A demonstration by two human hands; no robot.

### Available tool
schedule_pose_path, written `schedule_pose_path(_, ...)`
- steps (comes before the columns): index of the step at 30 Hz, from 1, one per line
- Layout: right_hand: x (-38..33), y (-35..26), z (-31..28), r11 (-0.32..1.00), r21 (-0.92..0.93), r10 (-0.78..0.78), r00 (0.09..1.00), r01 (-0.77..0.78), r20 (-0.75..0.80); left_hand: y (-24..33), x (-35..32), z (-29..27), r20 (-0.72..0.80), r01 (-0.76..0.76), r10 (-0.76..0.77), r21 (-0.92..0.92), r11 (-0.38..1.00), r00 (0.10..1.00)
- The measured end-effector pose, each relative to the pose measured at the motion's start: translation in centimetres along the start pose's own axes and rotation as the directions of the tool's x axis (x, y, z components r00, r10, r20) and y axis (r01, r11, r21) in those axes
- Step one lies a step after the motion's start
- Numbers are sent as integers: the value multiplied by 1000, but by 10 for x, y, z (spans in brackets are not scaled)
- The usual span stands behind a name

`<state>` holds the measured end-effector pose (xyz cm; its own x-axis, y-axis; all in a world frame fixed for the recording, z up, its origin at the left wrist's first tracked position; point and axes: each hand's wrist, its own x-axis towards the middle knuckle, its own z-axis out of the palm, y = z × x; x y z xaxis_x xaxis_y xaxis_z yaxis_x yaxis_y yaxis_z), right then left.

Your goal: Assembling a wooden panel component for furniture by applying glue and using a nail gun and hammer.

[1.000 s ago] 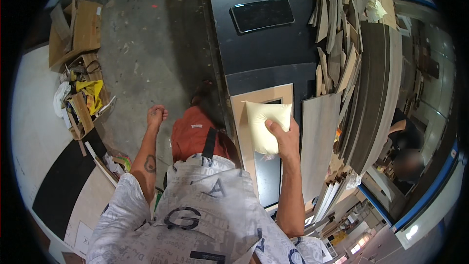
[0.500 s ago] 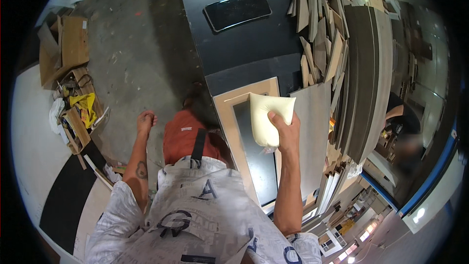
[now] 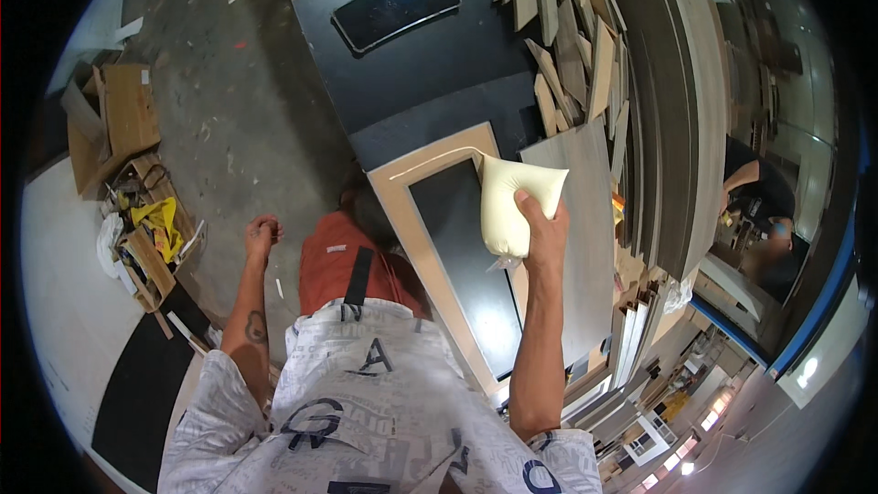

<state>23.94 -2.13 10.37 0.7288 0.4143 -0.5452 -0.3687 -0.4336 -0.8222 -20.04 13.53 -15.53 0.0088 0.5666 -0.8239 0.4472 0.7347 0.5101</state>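
Note:
My right hand [image 3: 547,230] is closed around a plump plastic bag of pale cream glue [image 3: 508,206], the thumb pressed into its side. The bag's narrow corner points to the far rail of a light wooden frame [image 3: 395,203]. Along that rail runs a thin cream bead of glue [image 3: 430,161], ending at the bag's corner. The frame surrounds a dark panel [image 3: 466,265]. My left hand [image 3: 262,230] hangs out to the left over the floor, fingers curled, nothing visible in them.
A phone [image 3: 396,9] lies on a black board [image 3: 402,73] beyond the frame. Wood offcuts [image 3: 572,55] and stacked long boards [image 3: 654,119] line the right. At left, a cardboard box [image 3: 128,114] stands beside a crate of scraps [image 3: 151,242]. Another person [image 3: 764,192] is at far right.
My right hand has moved the bag rightward along the frame's far rail, and the glue bead is longer. The whole view has shifted slightly. My left hand stays curled at the side.

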Motion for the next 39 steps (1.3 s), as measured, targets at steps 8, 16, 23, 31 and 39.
schedule_pose_path(8,-28,24,-41,999,50,4,999,-2,-34,-24,-19,8,38,-65,64,44,997,997)
schedule_pose_path(16,-68,58,-88,992,124,-1,999,7,-54,-56,-48,18,82,-84,79,65,994,994)
schedule_pose_path(23,-111,94,-131,984,174,-15,995,32,-101,-78,-67,30,126,-116,100,123,986,987)
schedule_pose_path(31,-160,137,-182,975,218,0,985,38,-173,-106,-80,40,165,-156,120,223,962,979)
schedule_pose_path(39,-206,181,-229,955,282,-12,961,93,-276,-123,-101,40,257,-68,-12,299,952,966)
